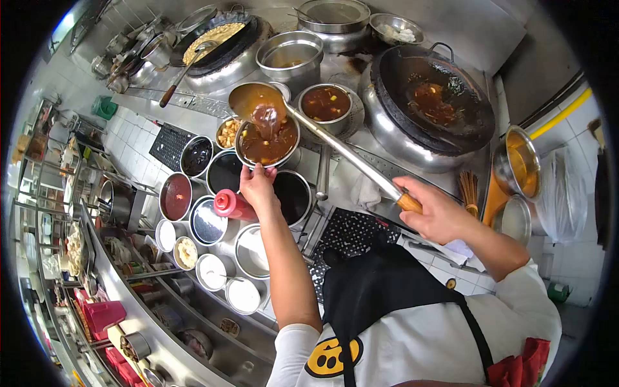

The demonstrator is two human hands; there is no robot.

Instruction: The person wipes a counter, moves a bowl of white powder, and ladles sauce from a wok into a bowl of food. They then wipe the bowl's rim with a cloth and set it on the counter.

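Observation:
My right hand (433, 209) is closed around the wooden grip of a long-handled ladle (351, 157). The ladle's bowl is tipped over a round metal container (240, 152), and thick brown sauce (267, 122) with chunks runs down into it. With its fingers at the container's near rim, my left hand (258, 184) holds that container. A similar container of brown sauce (325, 103) with pale pieces stands just behind the ladle. To the right, a black wok (477, 126) on the stove has some of the same brown sauce at its bottom.
Several tubs of sauces and powders surround a red squeeze bottle (233, 205) below my left hand. Farther back are a tall metal pot (290, 51) and another wok (225, 32) with yellowish food. A bamboo brush (469, 192) and metal bowl (519, 158) stand at right.

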